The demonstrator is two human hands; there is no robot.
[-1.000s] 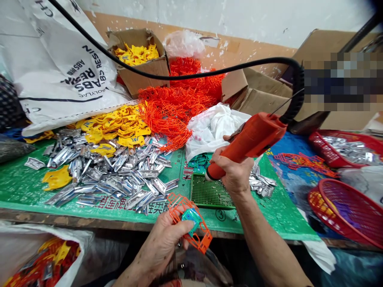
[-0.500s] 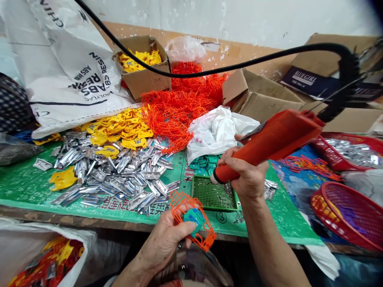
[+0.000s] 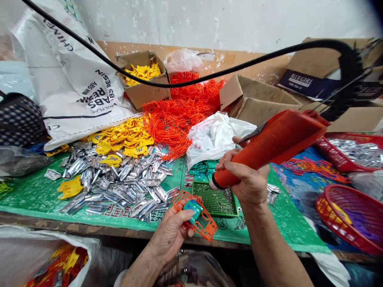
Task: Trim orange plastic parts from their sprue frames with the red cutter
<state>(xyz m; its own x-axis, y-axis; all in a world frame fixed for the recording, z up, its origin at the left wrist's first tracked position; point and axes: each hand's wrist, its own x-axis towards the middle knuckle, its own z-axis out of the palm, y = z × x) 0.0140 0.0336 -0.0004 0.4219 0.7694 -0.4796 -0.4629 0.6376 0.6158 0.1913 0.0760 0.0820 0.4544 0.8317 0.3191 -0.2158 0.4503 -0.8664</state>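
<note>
My left hand (image 3: 172, 229) pinches an orange plastic frame (image 3: 208, 228) together with a small teal-and-blue plastic piece (image 3: 194, 208), the thumb pressing on the teal piece. In my right hand (image 3: 249, 179) is a red corded electric screwdriver (image 3: 275, 141), its tip pointing down and left. The tip is over a green mesh tray (image 3: 216, 201) of tiny dark parts, probably screws, and apart from the orange frame. Behind the tray, several teal pieces (image 3: 203, 169) spill from a white plastic bag (image 3: 220, 133).
Silver metal pieces (image 3: 119, 181) and yellow plastic parts (image 3: 127, 135) lie heaped on the left. Orange frames (image 3: 176, 115) are piled at the back. Cardboard boxes (image 3: 260, 95) stand behind. A red basket (image 3: 353, 215) sits at right. A black cable (image 3: 191, 81) arches across the view.
The view has tilted up and turned slightly left. My left hand has tipped the orange frame a little, with the teal piece still in it. My right hand keeps holding the screwdriver.
</note>
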